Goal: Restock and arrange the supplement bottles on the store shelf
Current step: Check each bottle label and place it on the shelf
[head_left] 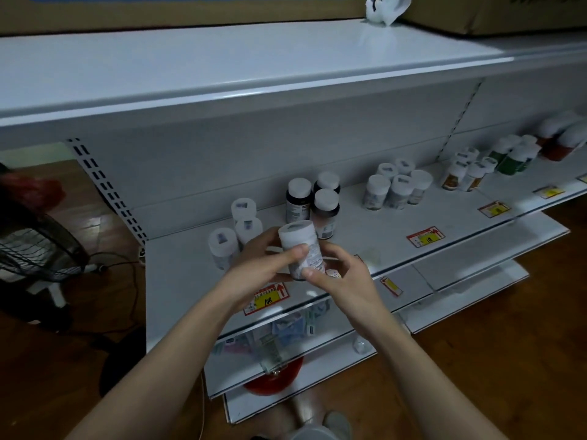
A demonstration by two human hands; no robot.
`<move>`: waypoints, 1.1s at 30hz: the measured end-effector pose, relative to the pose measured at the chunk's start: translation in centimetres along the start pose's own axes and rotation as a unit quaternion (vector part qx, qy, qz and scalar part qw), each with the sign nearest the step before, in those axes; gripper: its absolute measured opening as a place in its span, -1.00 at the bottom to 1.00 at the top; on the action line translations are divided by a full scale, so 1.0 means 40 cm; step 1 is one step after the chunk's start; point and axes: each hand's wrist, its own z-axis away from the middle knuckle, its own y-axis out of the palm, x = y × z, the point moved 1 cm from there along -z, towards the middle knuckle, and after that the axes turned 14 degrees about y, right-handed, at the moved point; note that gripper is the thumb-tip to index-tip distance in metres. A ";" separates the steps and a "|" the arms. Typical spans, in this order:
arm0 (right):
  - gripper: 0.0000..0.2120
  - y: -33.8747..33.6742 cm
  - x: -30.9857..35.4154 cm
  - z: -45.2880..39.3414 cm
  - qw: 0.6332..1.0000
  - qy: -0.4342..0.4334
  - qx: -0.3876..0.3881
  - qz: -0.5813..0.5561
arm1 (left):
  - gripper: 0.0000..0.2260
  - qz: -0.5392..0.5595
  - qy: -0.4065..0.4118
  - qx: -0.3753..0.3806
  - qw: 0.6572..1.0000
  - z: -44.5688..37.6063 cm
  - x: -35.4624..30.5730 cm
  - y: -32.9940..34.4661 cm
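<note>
Both forearms are bare from the bottom edge of the view up to the wrists, with no sleeve showing on either. The left hand (257, 265) and the right hand (346, 281) wear no gloves, rings, watch or bands that can be seen. The fingernails are short and plain. At the bottom edge, a grey shoe (338, 425) shows on one foot.

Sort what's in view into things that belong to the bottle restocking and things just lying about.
Part of the job:
- held bottle, gripped by left hand and right hand
- white bottles on the shelf
- dark bottles
- price tags

Lying about:
- floor fan
- crumpled white cloth on top
- cardboard box
- red dish below
</note>
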 end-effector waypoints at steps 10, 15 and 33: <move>-0.70 -0.002 0.003 -0.004 0.985 0.064 0.087 -0.138 | -0.52 0.046 0.012 -0.046 0.998 -0.004 -0.011 0.008; -0.67 -0.004 0.004 -0.007 0.992 0.032 0.057 -0.106 | -0.49 0.010 0.014 -0.033 0.999 -0.007 -0.014 -0.003; -0.63 -0.012 0.006 -0.020 0.982 0.044 0.105 -0.149 | -0.64 0.068 0.010 -0.068 0.995 -0.001 -0.025 -0.002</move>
